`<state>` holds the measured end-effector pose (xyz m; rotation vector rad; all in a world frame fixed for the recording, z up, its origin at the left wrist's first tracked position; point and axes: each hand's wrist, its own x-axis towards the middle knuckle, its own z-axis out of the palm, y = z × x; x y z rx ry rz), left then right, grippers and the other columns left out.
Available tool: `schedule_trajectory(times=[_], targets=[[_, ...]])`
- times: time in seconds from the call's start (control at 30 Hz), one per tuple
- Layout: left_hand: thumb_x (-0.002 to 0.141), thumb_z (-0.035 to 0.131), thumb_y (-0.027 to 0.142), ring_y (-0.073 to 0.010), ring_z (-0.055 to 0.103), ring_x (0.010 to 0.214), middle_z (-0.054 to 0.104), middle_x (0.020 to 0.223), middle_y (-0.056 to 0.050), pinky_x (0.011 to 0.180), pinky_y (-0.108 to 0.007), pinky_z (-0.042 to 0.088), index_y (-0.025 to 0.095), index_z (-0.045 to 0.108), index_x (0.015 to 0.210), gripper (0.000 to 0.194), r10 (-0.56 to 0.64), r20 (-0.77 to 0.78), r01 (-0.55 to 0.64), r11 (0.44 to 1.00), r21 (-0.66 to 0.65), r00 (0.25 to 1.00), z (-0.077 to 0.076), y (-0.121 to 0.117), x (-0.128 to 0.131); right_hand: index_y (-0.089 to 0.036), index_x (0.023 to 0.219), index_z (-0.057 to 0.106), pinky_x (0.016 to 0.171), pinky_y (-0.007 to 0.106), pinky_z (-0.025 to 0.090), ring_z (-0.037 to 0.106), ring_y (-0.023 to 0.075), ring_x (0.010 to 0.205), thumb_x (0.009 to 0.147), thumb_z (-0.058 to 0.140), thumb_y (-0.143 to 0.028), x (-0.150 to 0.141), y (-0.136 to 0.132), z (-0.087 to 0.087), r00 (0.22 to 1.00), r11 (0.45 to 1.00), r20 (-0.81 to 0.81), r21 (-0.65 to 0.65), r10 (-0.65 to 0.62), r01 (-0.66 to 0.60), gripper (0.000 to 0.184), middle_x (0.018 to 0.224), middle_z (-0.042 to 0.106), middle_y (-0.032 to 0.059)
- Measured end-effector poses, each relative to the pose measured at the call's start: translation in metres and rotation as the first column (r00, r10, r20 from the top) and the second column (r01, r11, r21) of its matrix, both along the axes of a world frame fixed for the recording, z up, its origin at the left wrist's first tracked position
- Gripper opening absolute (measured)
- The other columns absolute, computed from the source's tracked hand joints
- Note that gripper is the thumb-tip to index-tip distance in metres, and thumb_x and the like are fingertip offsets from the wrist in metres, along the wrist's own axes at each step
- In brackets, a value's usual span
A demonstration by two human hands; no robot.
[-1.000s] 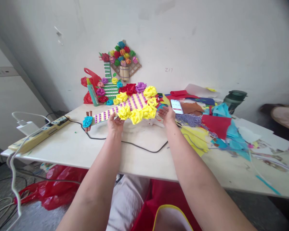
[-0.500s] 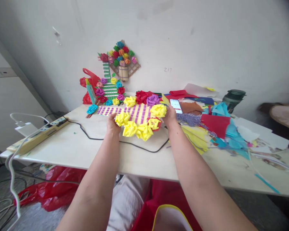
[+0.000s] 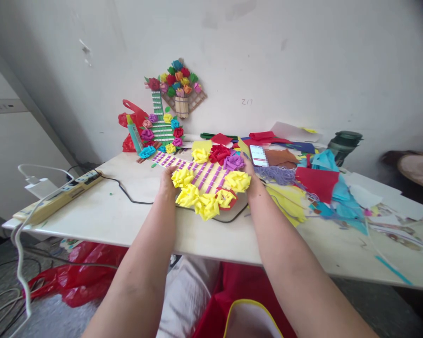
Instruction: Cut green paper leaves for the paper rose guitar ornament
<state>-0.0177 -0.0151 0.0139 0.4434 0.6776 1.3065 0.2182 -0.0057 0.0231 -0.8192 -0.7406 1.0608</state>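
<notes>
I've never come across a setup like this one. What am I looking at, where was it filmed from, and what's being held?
There is no machine here: a person works with two bare hands, seen from a camera worn on the head, looking forward and down. The left hand and right hand hold a striped craft piece decorated with colorful flowers, one at each side of its wide part; some fingers are hidden. On the white table are a power strip at the left, a black cable, a phone, purple yarn, colored scraps and a dark green bottle. Behind stands a green-and-white flower craft.
</notes>
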Motion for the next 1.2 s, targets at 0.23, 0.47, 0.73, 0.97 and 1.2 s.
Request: schedule_trajectory(times=[0.23,0.47,0.73,0.97,1.2], targets=[[0.063,0.051,0.026,-0.0234,0.063,0.057,0.063,0.063,-0.008,0.057,-0.037,0.055,0.012,0.059,0.078,0.022,0.023,-0.018,-0.023,1.000,0.011,1.000,0.003,-0.003,-0.001,-0.025,0.087,0.063,0.074,0.038,0.047,0.064,0.0244,0.084,0.075,0.047,-0.062,0.009,-0.001,0.000,0.931,0.936,0.102,-0.012,0.350,-0.351,0.042,0.074,0.069,0.0038],[0.065,0.050,0.026,-0.0224,0.063,0.056,0.059,0.053,-0.004,0.056,-0.035,0.055,0.015,0.058,0.073,0.016,0.107,0.020,-0.107,0.994,0.008,0.994,0.003,-0.001,-0.005,-0.023,0.086,0.064,0.071,0.036,0.048,0.064,0.0248,0.084,0.071,0.053,-0.060,0.020,-0.013,0.008,0.874,0.894,0.186,-0.081,0.449,-0.442,0.041,0.073,0.068,0.0050],[0.067,0.052,0.029,-0.0225,0.064,0.061,0.064,0.061,-0.006,0.059,-0.034,0.055,0.015,0.059,0.077,0.018,0.121,0.078,-0.132,0.981,0.140,0.990,0.002,-0.002,-0.006,-0.015,0.075,0.065,0.061,0.029,0.046,0.063,0.0213,0.073,0.061,0.062,-0.024,0.031,-0.020,0.017,0.829,0.854,0.205,-0.122,0.520,-0.505,0.017,0.068,0.068,0.0047],[0.065,0.052,0.028,-0.0229,0.065,0.066,0.065,0.065,-0.006,0.063,-0.034,0.055,0.014,0.060,0.081,0.022,0.126,0.064,-0.135,0.978,0.158,0.990,0.000,0.000,-0.005,-0.014,0.072,0.066,0.057,0.027,0.046,0.062,0.0194,0.065,0.058,0.061,-0.020,0.032,-0.020,0.017,0.779,0.831,0.292,-0.204,0.556,-0.517,0.016,0.065,0.068,0.0048],[0.066,0.053,0.027,-0.0234,0.066,0.070,0.065,0.067,-0.006,0.066,-0.035,0.055,0.015,0.060,0.082,0.023,0.175,0.013,-0.176,0.981,0.077,0.984,-0.003,0.007,-0.004,-0.015,0.069,0.064,0.057,0.027,0.048,0.061,0.0180,0.062,0.056,0.061,-0.016,0.028,-0.010,0.013,0.827,0.880,0.306,-0.230,0.471,-0.416,0.014,0.061,0.067,0.0034]])
